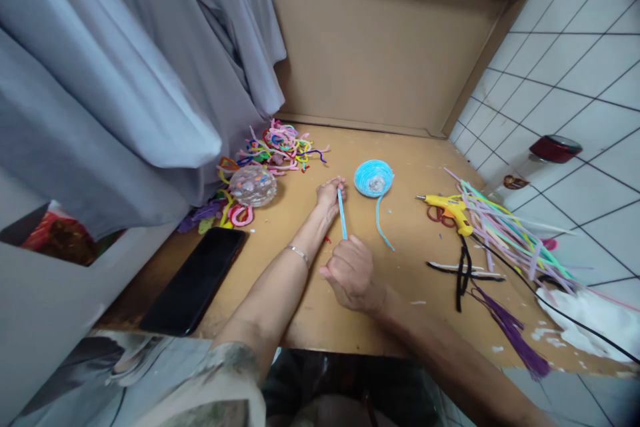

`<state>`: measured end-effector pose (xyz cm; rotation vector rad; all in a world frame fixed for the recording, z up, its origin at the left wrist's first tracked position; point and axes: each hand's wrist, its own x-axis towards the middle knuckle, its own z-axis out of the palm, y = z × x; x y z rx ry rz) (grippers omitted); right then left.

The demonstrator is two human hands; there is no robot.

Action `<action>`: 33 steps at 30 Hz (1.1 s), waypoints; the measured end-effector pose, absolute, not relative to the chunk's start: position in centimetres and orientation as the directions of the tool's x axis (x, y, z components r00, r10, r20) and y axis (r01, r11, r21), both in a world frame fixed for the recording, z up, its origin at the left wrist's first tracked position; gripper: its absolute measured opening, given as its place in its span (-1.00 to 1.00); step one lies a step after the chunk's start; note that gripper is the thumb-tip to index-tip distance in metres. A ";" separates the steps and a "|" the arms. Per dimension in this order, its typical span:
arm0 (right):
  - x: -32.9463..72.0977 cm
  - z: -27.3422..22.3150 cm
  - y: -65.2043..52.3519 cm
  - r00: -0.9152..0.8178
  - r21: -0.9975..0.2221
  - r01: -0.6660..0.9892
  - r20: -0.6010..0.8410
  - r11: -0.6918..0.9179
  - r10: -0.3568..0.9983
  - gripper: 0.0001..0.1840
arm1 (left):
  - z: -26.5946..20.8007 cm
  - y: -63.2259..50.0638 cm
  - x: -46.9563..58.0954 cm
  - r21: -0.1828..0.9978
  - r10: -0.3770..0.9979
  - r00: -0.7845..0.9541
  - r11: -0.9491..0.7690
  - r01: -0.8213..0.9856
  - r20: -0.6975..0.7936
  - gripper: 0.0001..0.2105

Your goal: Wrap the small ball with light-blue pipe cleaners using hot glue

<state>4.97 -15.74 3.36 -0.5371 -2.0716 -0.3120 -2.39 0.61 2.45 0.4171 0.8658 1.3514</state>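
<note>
A light blue pipe cleaner (342, 213) stretches between my two hands over the middle of the table. The far end is gripped by my left hand (331, 193), whose fingers are closed. Nearer to me, my right hand (353, 273) is closed in a fist around the other end. Just right of my left hand sits a small round bowl shape (371, 173) of coiled light blue strands, with something clear or whitish at its centre. From its edge a loose blue strand (381, 223) trails towards me on the table, apart from my hands.
On the left lie a pile of coloured pipe cleaners (280, 147), a clear beaded container (253, 185) and a black phone (195, 280). At right are a yellow glue gun (453, 211), long pastel strands (515, 233), a purple tassel (515, 330) and a red-lidded bottle (530, 167). Cardboard (390, 47) stands behind.
</note>
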 end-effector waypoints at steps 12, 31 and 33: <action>5.5 2.6 -15.2 -0.520 0.116 0.469 0.837 0.875 0.168 -0.60 | 1.9 0.4 -2.5 0.724 0.970 0.003 0.185 -0.665 -0.245 -0.86; 13.0 2.6 -8.9 -0.217 -0.065 0.809 0.891 0.584 0.399 -0.69 | 1.8 -6.5 2.5 0.836 0.974 0.113 -0.226 0.500 0.195 -0.85; 13.3 2.5 -8.7 -0.207 -0.078 0.825 0.880 0.560 0.428 -0.67 | 2.2 -6.6 2.8 0.660 0.975 0.175 -0.220 0.718 0.135 -0.90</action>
